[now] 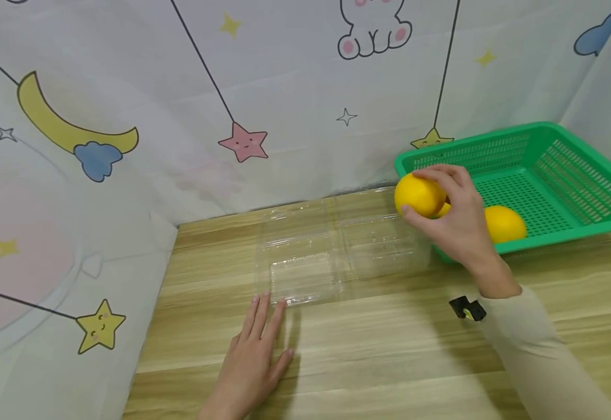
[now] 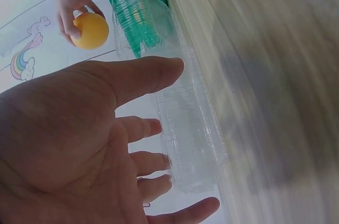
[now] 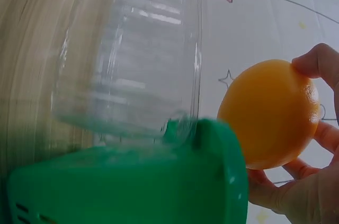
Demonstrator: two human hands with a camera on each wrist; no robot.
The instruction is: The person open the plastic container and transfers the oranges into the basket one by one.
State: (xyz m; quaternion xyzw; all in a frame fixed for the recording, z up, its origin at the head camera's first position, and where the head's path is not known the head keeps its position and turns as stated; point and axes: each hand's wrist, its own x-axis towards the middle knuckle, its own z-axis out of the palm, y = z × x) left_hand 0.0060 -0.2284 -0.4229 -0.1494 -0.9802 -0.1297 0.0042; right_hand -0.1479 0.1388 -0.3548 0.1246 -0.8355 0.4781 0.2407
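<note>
My right hand [image 1: 460,219] holds a round yellow-orange orange [image 1: 415,195] between thumb and fingers, over the left end of a green basket [image 1: 547,201]. The right wrist view shows this orange [image 3: 270,115] above the basket's rim, beside a clear plastic container. That clamshell container [image 1: 305,277] lies unfolded on the wooden table, its two halves side by side. My left hand [image 1: 250,361] has its fingers extended, fingertips right at the container's near edge. In the left wrist view its thumb and fingers are spread around the container's end [image 2: 190,144], not curled on it.
Another orange [image 1: 505,224] sits in the basket near its front wall, with part of one more [image 1: 444,210] showing behind the right hand. A small black item [image 1: 468,309] is beside the right sleeve. A patterned curtain [image 1: 295,87] stands behind the table.
</note>
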